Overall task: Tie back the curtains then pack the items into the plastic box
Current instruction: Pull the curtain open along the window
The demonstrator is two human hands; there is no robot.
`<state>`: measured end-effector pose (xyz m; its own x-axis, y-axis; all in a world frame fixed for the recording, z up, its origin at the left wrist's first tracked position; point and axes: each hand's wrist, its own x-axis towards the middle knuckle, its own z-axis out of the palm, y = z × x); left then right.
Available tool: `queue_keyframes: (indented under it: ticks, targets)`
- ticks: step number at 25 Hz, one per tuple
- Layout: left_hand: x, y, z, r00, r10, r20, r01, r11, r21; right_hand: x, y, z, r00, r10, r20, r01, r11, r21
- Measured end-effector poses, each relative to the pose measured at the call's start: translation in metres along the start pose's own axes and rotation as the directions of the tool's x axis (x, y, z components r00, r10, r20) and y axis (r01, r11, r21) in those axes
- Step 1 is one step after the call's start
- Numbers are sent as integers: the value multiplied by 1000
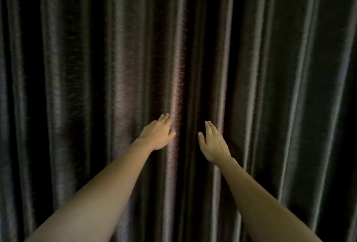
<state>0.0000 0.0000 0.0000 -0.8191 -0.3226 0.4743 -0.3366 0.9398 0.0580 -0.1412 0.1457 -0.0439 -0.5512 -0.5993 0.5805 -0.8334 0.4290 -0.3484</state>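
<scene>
Dark, shiny curtains [96, 58] hang shut in long vertical folds and fill the whole view. Both my arms reach forward to the middle, where a dark fold runs between the two halves. My left hand [158, 132] lies with straight fingers against a lit fold just left of that gap. My right hand [211, 142] is held flat with fingers straight, right of the gap, at the cloth or just in front of it. Neither hand holds anything. No tie-back, plastic box or other items are in view.
Only curtain cloth is in view, dim at the sides and faintly lit near the middle [179, 87]. No floor, wall, window or furniture shows.
</scene>
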Motion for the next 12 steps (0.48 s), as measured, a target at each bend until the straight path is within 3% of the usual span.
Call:
queue_keyframes:
  ticks: [4,10,12]
  targets:
    - [17,20,3,991,100,-84,-113,980,-161,-20,23,-11,984,108,-141,-103,994,43]
    - [72,73,20,963,208,-172,-238,955,-175,-16,67,-16,970,206,-127,-201,978,55]
    - [97,90,23,937,242,-253,-274,956,-103,-4,82,-12,975,200,-97,-195,979,63]
